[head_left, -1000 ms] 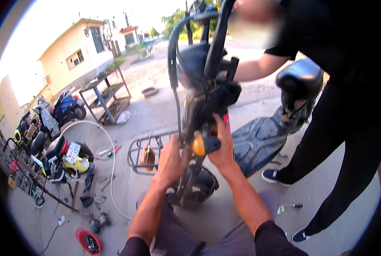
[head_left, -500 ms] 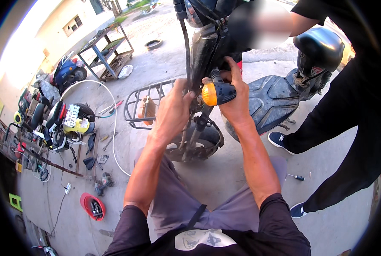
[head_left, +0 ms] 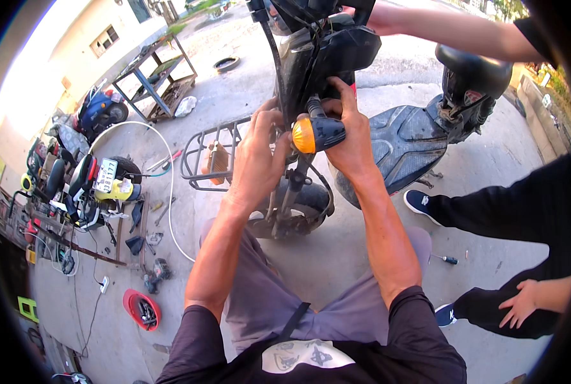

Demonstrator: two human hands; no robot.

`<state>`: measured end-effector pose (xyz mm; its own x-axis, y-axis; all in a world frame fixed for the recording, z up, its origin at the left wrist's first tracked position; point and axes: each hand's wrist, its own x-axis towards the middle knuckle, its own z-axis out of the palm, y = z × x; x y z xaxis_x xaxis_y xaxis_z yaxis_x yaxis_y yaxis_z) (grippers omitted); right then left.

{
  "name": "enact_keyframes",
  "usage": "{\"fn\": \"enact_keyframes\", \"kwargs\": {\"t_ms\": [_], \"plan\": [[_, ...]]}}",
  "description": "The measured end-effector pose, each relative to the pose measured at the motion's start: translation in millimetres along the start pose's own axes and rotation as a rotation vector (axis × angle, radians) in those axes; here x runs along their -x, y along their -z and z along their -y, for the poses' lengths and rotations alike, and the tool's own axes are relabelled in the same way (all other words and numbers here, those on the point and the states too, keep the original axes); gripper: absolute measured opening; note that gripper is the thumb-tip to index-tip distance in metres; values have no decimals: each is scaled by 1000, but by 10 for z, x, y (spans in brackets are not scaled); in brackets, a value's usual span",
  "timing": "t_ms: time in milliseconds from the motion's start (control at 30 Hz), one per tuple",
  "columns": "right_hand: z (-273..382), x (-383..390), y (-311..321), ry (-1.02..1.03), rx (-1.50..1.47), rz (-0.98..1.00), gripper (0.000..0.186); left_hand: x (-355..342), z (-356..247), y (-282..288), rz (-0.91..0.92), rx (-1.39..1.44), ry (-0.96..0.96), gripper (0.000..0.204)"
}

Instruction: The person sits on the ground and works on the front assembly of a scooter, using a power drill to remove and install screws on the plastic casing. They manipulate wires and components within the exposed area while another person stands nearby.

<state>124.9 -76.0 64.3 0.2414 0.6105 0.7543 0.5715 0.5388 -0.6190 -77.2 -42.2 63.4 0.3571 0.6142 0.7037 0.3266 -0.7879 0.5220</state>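
Both my hands have climbed toward the upper middle of the frame since the earlier picture, and the scooter front now sits closer. My right hand [head_left: 349, 137] wraps around the turn signal [head_left: 317, 134], an orange lens in a black housing at the centre top, its grip closed on the housing and the stalk behind. My left hand [head_left: 260, 160] lies just beside it with fingers half curled against the steering column [head_left: 295, 83]; whether it pinches anything I cannot tell.

If I pull too hard, the signal's stalk or wiring could tear, and the black front panel [head_left: 343, 54] hanging above could drop onto my knuckles. A second person's arm [head_left: 445, 29] holds the handlebar area at the upper right; if that lets go, the scooter may tip.

Bare concrete ground [head_left: 337, 262] lies under everything, outdoors in a yard. A small screwdriver [head_left: 445, 259] lies at the right, a red helmet [head_left: 141, 310] at lower left, a metal rack [head_left: 154, 89] and building at upper left.
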Motion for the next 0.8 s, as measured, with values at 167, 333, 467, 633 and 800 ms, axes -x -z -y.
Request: {"fn": "enact_keyframes", "kwargs": {"t_ms": [167, 333, 467, 633, 800], "plan": [[-112, -62, 119, -42, -203, 92, 72, -27, -20, -13, -1, 129, 162, 32], [-181, -79, 136, -98, -312, 92, 68, -9, 24, -22, 8, 112, 189, 41], [-152, -38, 122, -36, -187, 76, 82, 15, 29, -35, -7, 68, 95, 54], [-58, 0, 110, 0, -136, 39, 94, -14, 5, -105, -74, -20, 21, 30], [-27, 73, 12, 7, -131, -29, 89, -91, -48, -175, -118, 79, 28, 42]]}}
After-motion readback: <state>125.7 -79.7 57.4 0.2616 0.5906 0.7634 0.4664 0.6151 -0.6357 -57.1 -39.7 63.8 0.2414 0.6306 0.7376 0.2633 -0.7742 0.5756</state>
